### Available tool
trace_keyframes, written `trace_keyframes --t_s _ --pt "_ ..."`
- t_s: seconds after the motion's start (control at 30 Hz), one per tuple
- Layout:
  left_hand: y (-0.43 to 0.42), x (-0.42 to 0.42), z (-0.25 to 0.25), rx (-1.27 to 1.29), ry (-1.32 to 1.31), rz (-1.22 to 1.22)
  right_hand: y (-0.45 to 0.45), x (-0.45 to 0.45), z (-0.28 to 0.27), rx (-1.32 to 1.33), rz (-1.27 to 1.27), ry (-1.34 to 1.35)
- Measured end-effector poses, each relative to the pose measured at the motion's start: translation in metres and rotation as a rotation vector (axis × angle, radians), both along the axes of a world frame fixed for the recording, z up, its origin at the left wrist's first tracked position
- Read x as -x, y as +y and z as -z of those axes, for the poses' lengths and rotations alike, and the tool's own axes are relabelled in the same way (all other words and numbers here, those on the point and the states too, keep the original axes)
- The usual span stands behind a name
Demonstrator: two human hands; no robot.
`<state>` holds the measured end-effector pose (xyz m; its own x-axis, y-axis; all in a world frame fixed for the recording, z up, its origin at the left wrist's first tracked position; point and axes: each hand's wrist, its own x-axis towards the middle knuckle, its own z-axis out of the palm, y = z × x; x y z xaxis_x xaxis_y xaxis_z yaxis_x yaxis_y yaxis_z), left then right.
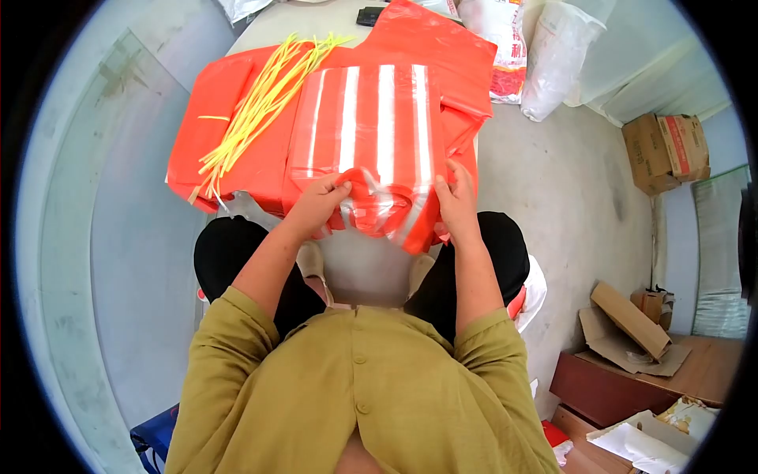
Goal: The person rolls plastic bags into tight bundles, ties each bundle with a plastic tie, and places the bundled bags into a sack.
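A shiny red plastic bag (363,118) with white lengthwise stripes lies flat in front of me, its near end crumpled and hanging over the table edge. My left hand (320,204) pinches the gathered near edge between thumb and fingers. On the other side, my right hand (458,205) has its thumb and fingers closed on the near right corner. Beneath it spreads more red plastic sheeting (264,158), covering most of the table. A loose bundle of thin yellow strips (257,114) rests on this sheeting, to the left of the striped bag.
The pale table (276,28) shows at its far end, with a small black object (369,16) on it. White sacks (557,59) stand at the back right. Cardboard boxes (666,154) are by the right wall; flattened cardboard (632,332) lies on a brown cabinet (608,383). My knees flank the table front.
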<state>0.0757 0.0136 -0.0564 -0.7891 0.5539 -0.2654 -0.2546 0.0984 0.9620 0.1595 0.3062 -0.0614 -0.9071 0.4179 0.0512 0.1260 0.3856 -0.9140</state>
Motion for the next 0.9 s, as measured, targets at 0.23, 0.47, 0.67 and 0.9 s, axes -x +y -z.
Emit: trace_keyframes --t_s 0.23,0.47,0.67,0.9 --pt "-0.001 -0.005 -0.005 0.135 0.23 0.097 -0.009 -0.039 0.002 0.064 -0.077 -0.047" --pt "0.0 -0.013 0.012 0.254 1.025 0.157 -0.005 -0.111 -0.019 0.426 -0.108 -0.16" --pt "-0.001 -0.024 0.0 0.356 1.108 0.219 -0.009 -0.069 -0.058 0.263 -0.234 -0.142" --pt "0.003 -0.03 -0.008 0.357 1.247 0.181 -0.043 0.032 -0.058 0.411 -0.468 -0.257"
